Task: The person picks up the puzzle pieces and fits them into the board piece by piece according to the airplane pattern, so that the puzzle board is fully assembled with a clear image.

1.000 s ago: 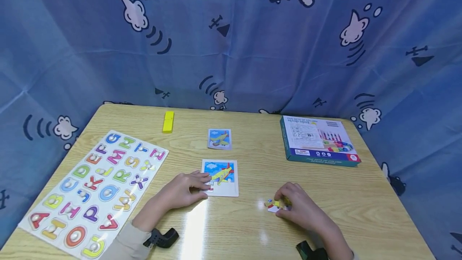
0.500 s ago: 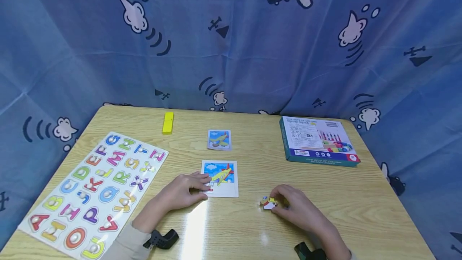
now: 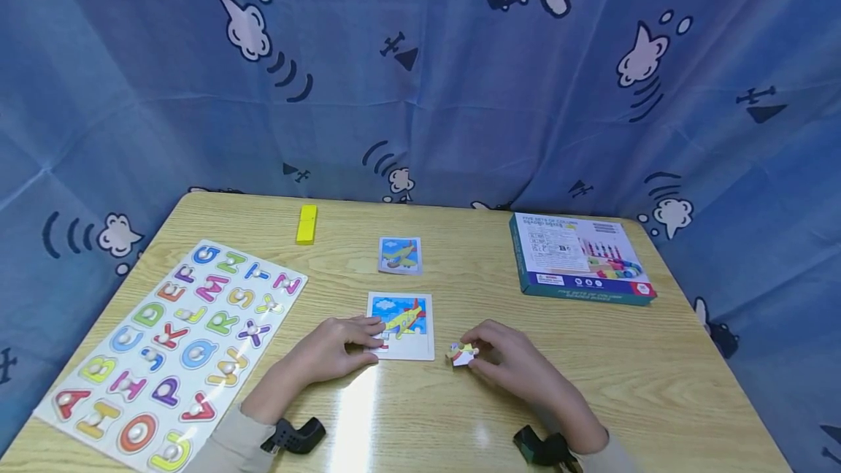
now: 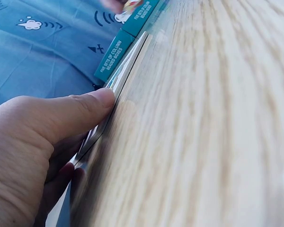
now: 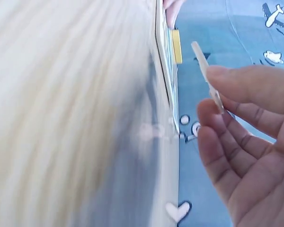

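My left hand [image 3: 338,345] rests on the left edge of a square white-framed puzzle [image 3: 414,347], its fingers nearly straight. The puzzle shows a yellow airplane on blue sky, with a white lower strip. In the left wrist view my left thumb [image 4: 92,104] lies at the puzzle's edge. To the right of the frame, my right hand [image 3: 509,358] pinches a small puzzle piece [image 3: 463,355] with yellow, red and white on it. The right wrist view shows this thin piece [image 5: 200,56] edge-on between thumb and fingertips, raised over the table. Behind the puzzle lies a small airplane picture card [image 3: 400,255].
A white alphabet board [image 3: 177,334] with colourful knobbed letters covers the table's left side. A yellow block [image 3: 306,225] lies at the back left. The flat bead-set box [image 3: 581,258] occupies the back right, before a blue curtain [image 3: 460,93].
My right hand has moved left with the puzzle piece, from well right of the puzzle to close beside it, turning the piece on the way. The left hand stays put.
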`<state>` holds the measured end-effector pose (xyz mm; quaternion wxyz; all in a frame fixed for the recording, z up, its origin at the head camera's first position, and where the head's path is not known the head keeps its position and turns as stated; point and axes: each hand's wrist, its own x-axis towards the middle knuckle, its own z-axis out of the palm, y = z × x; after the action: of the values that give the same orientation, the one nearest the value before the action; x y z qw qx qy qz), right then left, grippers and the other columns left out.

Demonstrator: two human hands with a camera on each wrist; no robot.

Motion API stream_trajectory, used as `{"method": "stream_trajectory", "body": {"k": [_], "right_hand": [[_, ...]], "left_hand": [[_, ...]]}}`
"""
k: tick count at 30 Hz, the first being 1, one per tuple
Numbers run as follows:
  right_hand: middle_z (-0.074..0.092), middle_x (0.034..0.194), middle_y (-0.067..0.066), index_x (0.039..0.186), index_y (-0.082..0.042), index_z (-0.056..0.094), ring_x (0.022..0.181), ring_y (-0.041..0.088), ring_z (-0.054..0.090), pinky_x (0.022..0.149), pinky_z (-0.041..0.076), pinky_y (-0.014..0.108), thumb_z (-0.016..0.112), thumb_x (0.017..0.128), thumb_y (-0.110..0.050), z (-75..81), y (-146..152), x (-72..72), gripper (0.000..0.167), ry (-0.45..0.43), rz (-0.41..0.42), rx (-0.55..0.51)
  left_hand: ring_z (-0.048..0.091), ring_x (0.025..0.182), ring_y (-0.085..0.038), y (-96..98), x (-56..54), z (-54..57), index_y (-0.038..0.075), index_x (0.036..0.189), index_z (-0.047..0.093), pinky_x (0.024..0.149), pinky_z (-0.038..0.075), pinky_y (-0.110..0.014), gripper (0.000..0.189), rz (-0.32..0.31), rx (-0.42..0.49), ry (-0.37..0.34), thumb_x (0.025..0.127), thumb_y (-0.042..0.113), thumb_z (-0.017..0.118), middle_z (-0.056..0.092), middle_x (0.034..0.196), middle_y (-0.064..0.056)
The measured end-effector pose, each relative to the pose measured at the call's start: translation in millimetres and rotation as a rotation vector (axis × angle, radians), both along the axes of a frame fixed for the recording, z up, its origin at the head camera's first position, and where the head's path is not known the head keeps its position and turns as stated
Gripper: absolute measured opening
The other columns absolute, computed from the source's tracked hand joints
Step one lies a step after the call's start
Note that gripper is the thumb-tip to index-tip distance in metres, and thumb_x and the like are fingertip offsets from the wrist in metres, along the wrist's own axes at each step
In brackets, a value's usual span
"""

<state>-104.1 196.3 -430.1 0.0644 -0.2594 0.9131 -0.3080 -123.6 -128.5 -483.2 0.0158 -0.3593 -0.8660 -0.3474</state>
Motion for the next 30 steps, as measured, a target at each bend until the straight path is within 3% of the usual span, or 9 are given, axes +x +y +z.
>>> {"method": "stream_trajectory", "body": {"k": [6,12,21,30], "right_hand": [[0.064,0.097,-0.004,0.107,-0.013,0.068,0.083,0.006,0.058,0.074,0.055,0.021,0.071,0.084,-0.01,0.0,-27,-10.1,0.024,-0.018,0.029,-0.103],[0.061,0.089,-0.003,0.105,-0.008,0.068,0.078,0.011,0.054,0.068,0.052,0.022,0.072,0.083,-0.009,-3.2,-54,-18.7,0.023,-0.009,0.061,-0.132],[0.06,0.085,-0.004,0.104,-0.008,0.07,0.073,0.007,0.052,0.063,0.048,0.017,0.073,0.082,-0.01,-15.8,-78,-27.3,0.022,0.011,0.079,-0.114],[0.059,0.083,-0.003,0.101,-0.007,0.071,0.071,0.005,0.05,0.06,0.046,0.016,0.073,0.081,-0.008,-21.4,-87,-26.7,0.02,0.014,0.074,-0.073]], "left_hand": [[0.058,0.12,-0.022,-0.9,0.6,-0.5,0.016,0.104,0.075,0.101,0.048,-0.043,0.023,-0.002,0.01,-0.03,0.084,0.027,0.072,0.065,0.122,-0.003],[0.057,0.121,-0.021,0.0,0.6,-0.3,0.015,0.104,0.075,0.101,0.048,-0.043,0.024,0.007,0.005,-0.042,0.084,0.027,0.072,0.065,0.122,-0.003],[0.055,0.123,-0.018,0.1,1.5,4.4,0.016,0.106,0.074,0.103,0.047,-0.04,0.025,0.017,-0.013,-0.086,0.084,0.027,0.072,0.064,0.125,-0.001],[0.055,0.123,-0.017,0.0,0.4,4.7,0.014,0.11,0.073,0.103,0.047,-0.038,0.03,0.022,-0.014,-0.102,0.083,0.027,0.072,0.063,0.126,0.0]]}}
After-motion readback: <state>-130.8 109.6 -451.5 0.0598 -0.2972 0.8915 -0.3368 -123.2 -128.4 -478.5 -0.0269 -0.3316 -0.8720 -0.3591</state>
